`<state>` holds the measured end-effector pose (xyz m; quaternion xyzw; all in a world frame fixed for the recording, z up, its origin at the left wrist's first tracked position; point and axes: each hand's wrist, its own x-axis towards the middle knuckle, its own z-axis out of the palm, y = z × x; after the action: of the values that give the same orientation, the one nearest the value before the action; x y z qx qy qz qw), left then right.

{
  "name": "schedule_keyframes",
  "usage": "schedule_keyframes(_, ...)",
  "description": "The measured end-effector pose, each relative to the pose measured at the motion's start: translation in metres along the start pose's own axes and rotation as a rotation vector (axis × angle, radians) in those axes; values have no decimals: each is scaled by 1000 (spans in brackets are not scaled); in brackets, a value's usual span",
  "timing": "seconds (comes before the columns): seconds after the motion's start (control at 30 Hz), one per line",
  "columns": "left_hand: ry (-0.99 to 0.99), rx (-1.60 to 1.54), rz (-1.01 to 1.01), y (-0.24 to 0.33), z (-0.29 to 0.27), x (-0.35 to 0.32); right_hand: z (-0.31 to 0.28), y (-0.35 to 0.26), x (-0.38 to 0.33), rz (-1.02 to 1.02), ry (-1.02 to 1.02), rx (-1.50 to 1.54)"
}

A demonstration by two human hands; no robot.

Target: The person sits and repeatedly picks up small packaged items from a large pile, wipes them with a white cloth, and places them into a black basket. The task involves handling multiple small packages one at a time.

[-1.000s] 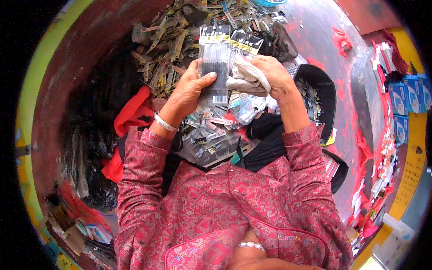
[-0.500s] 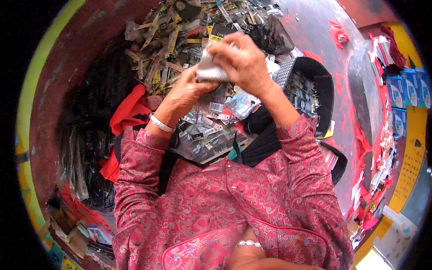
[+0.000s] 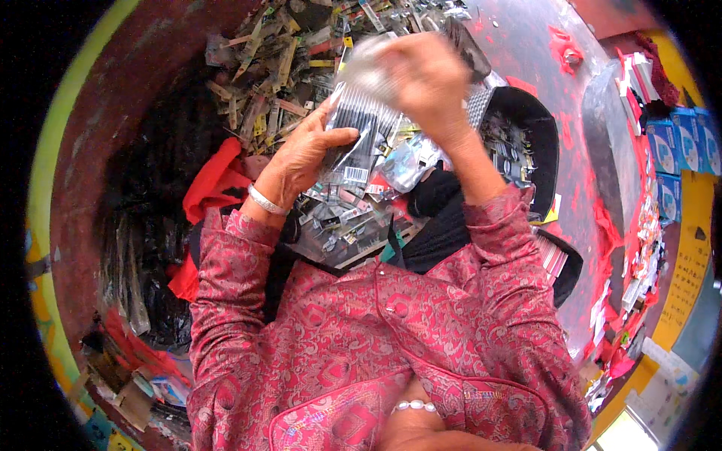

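My left hand (image 3: 304, 154) grips a clear plastic packet (image 3: 356, 171) of slim black sticks, its thumb across the front. A barcode label sits at the packet's lower end. Over the packet's upper end is my right hand (image 3: 429, 83), smeared by motion, with its fingers bent round a whitish, crumpled-looking piece (image 3: 368, 66) that is too blurred to name. Below the packet lie loose small packets and labels (image 3: 342, 218), and a clear plastic bag (image 3: 410, 161) rests just right of it.
Beyond my hands spreads a heap of small packaged items (image 3: 278, 64). A black bin (image 3: 545, 143) holding small packs stands at right, with another black container (image 3: 571, 274) nearer me. Red cloth (image 3: 213, 184) and black plastic (image 3: 162, 248) lie at left. Blue boxes (image 3: 684, 139) are stacked far right.
My right hand has risen to the right with the whitish piece, uncovering the black sticks and more of the packet. My left hand has shifted slightly down and left.
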<state>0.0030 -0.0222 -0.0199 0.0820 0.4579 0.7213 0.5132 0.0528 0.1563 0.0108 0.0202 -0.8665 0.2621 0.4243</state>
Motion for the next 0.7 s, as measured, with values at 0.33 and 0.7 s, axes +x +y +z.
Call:
schedule_keyframes(0.33, -83, 259, 107, 0, 8, -9, 2, 37, -5, 314, -204, -373)
schedule_keyframes(0.7, -22, -549, -17, -13, -13, 16, 37, -27, -33, 143, -291, -34)
